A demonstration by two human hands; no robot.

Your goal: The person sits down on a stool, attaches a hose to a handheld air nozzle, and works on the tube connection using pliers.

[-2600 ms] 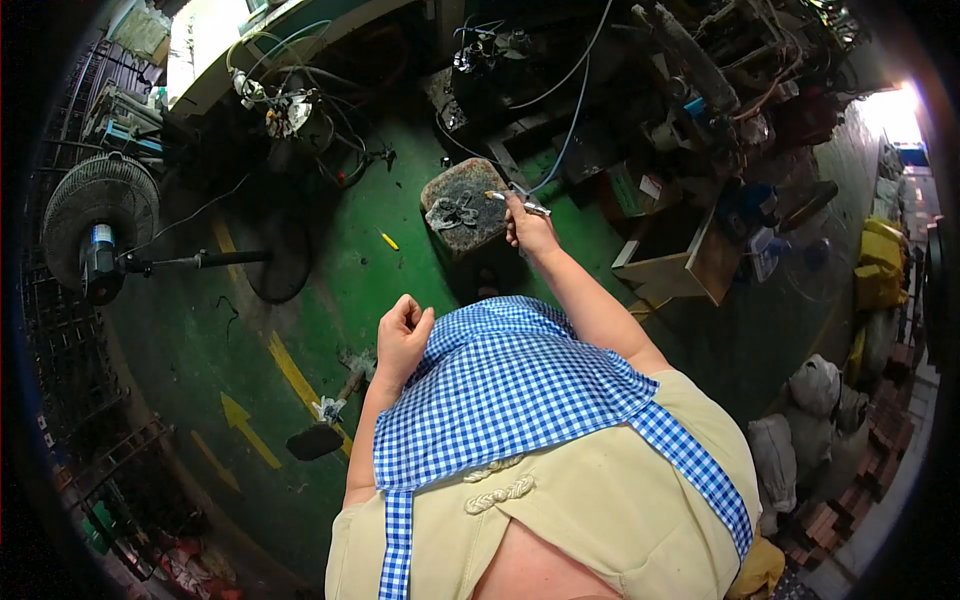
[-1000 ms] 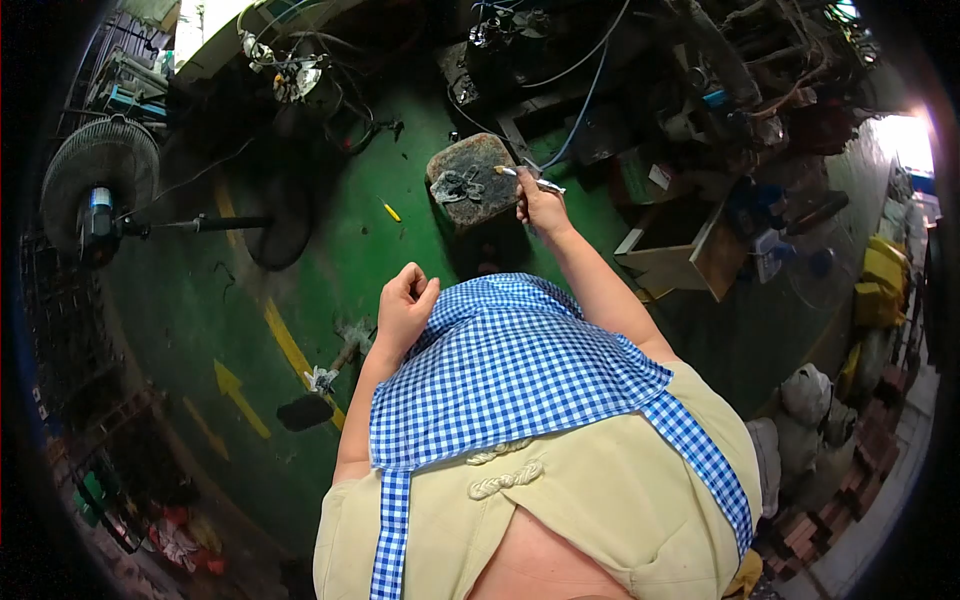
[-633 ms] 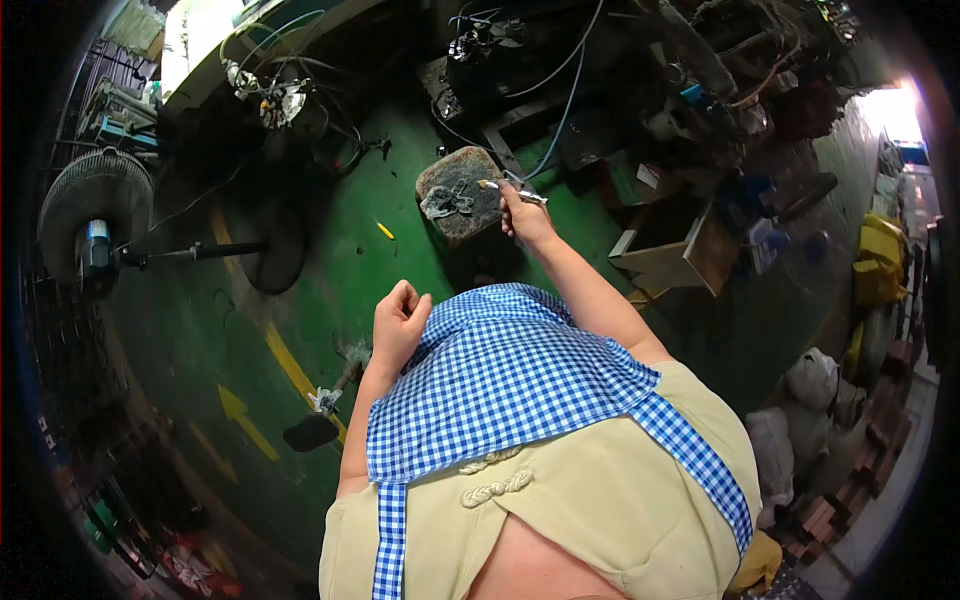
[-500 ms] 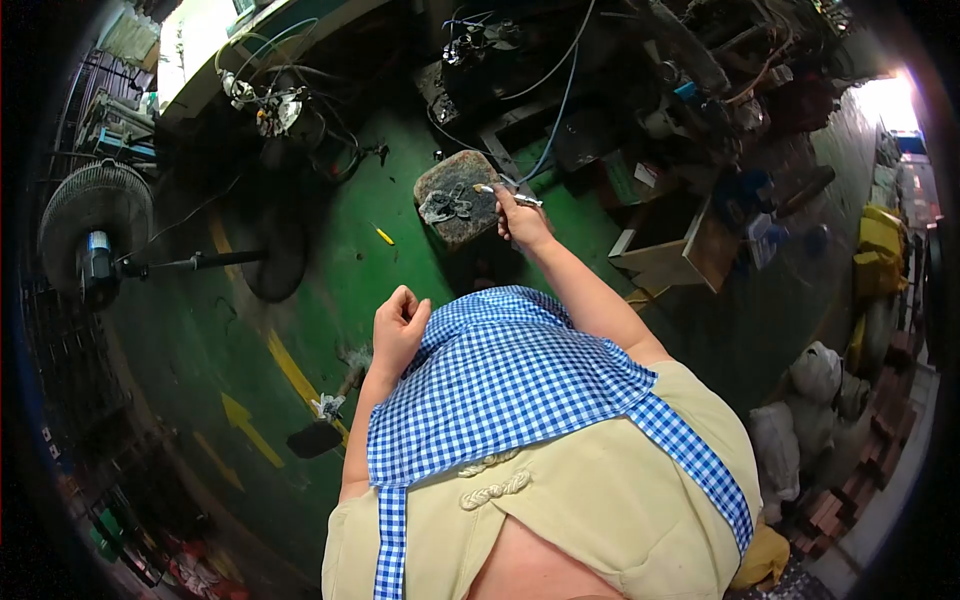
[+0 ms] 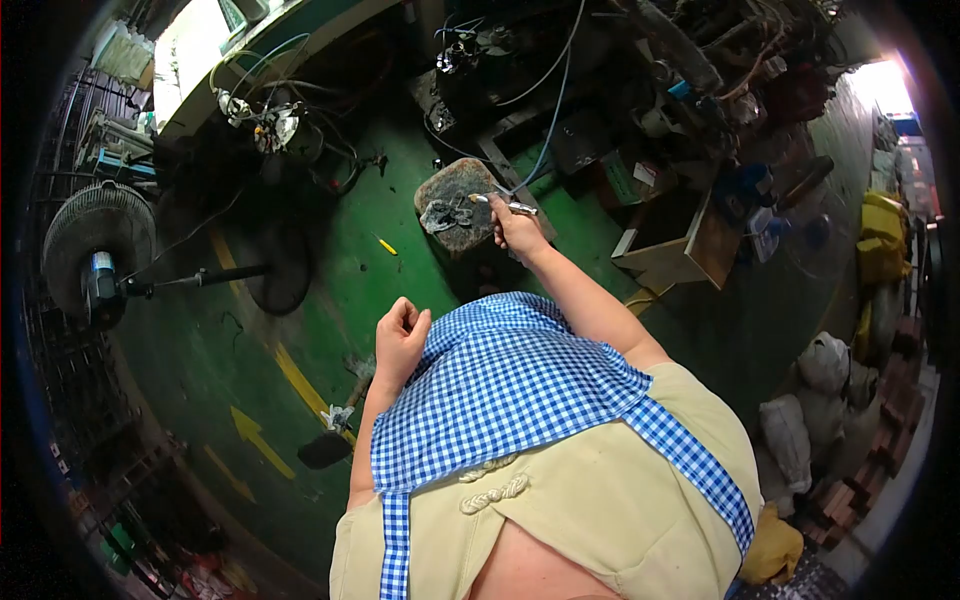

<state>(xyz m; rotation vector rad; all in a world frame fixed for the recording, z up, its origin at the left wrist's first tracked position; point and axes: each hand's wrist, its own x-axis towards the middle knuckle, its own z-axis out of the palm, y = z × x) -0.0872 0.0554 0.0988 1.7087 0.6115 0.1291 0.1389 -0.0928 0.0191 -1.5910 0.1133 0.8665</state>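
My right hand (image 5: pixel 519 234) grips a slim silver pen-like tool (image 5: pixel 523 209); its light-coloured tip points left over a worn, square-topped stool or block (image 5: pixel 462 178). On that top, just left of the tip, lies a crumpled grey piece (image 5: pixel 446 215) whose kind I cannot make out. My left hand (image 5: pixel 401 338) is curled into a loose fist beside the blue checked apron (image 5: pixel 500 370), and nothing shows in it. A small yellow-handled tool (image 5: pixel 387 246) lies on the green floor between the left hand and the block.
A standing fan (image 5: pixel 98 250) is at the left, its pole reaching toward a dark base. Hoses and machine parts (image 5: pixel 275 128) fill the back. An open wooden box (image 5: pixel 665 262) stands to the right, with white sacks (image 5: pixel 785 440) farther down. Yellow arrows (image 5: pixel 258 440) mark the floor.
My right hand and the tool have shifted slightly down and left over the block. The whole view has moved a little; my left hand keeps its fist beside the apron.
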